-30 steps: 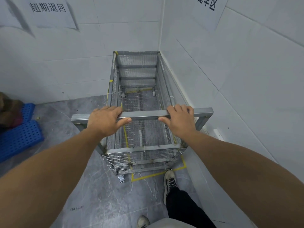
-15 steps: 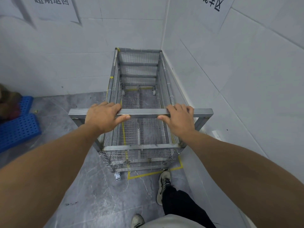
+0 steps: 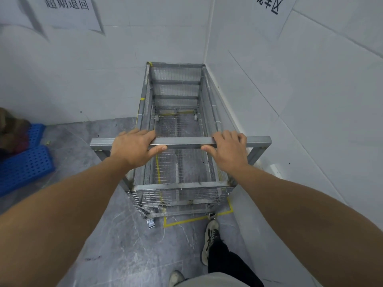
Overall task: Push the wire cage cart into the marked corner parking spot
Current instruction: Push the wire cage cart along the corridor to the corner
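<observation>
The grey wire cage cart (image 3: 176,195) stands in the corner where the two white tiled walls meet, its far end close to the back wall and its right side along the right wall. My left hand (image 3: 132,148) and my right hand (image 3: 228,150) both grip the cart's flat metal handle bar (image 3: 183,141). Yellow floor tape (image 3: 186,221) marks the parking spot; its near corner shows just below the cart's near end, and a strip shows through the mesh floor. The cart sits slightly left of the tape's left line. The cage is empty.
Blue perforated plastic pallets (image 3: 24,164) lie on the floor at the left with a brown bundle (image 3: 10,131) on them. Paper signs hang on the back wall (image 3: 68,5) and the right wall (image 3: 271,5). My shoe (image 3: 210,237) stands just behind the cart's right caster (image 3: 211,215).
The cart has rolled a little deeper into the corner, and I have stepped forward behind it. Both hands keep the same grip on the bar.
</observation>
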`<state>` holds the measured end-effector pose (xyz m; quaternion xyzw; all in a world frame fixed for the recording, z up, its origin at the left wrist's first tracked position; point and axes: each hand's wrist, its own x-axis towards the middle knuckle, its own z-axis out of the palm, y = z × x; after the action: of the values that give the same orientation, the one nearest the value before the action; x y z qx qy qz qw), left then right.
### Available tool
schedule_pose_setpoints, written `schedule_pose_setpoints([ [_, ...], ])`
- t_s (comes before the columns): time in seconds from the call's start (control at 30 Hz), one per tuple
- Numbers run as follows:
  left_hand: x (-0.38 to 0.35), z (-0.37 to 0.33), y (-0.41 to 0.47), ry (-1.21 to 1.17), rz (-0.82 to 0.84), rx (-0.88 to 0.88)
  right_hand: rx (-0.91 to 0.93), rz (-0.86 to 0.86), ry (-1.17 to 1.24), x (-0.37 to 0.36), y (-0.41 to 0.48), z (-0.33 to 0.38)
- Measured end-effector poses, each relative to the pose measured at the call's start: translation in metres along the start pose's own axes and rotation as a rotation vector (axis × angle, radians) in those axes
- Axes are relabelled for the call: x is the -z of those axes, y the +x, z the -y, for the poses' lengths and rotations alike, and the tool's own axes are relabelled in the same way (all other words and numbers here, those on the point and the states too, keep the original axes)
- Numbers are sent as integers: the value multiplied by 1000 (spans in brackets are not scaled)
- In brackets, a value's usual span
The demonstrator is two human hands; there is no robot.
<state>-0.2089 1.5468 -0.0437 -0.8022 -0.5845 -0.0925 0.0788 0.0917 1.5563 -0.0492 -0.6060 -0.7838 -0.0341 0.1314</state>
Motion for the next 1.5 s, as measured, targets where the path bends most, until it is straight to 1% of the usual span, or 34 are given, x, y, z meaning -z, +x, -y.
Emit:
schedule_pose_setpoints([
  [0.23,3,0,0,-35,70,15,37,-57,-36,-4,-2,-2],
  [0.33,4,-1,0,-29,56,22,46,-73,-41,-6,-4,-1],
  [0.4,4,2,0,-24,83,26,54,-73,-41,-6,-4,-2],
  [0.5,6,3,3,-17,113,11,31,-101,-16,-4,-5,1],
  [0.57,7,4,5,-30,161,12,-7,-74,-13,-1,-4,10],
  [0.67,12,4,7,-60,211,-12,27,-44,-26,-2,-3,30],
  [0.77,14,9,5,-68,202,-76,33,-16,-36,-3,-2,50],
  [0.87,12,16,2,-117,180,-127,22,-20,-38,-6,-1,53],
  [0.97,11,28,-1,-109,165,-117,17,-12,-16,-6,1,50],
  [1.13,8,41,-10,-18,91,-79,22,-6,-34,-5,3,50],
  [1.5,7,35,-10,17,124,-33,63,-63,-63,-11,2,47],
])
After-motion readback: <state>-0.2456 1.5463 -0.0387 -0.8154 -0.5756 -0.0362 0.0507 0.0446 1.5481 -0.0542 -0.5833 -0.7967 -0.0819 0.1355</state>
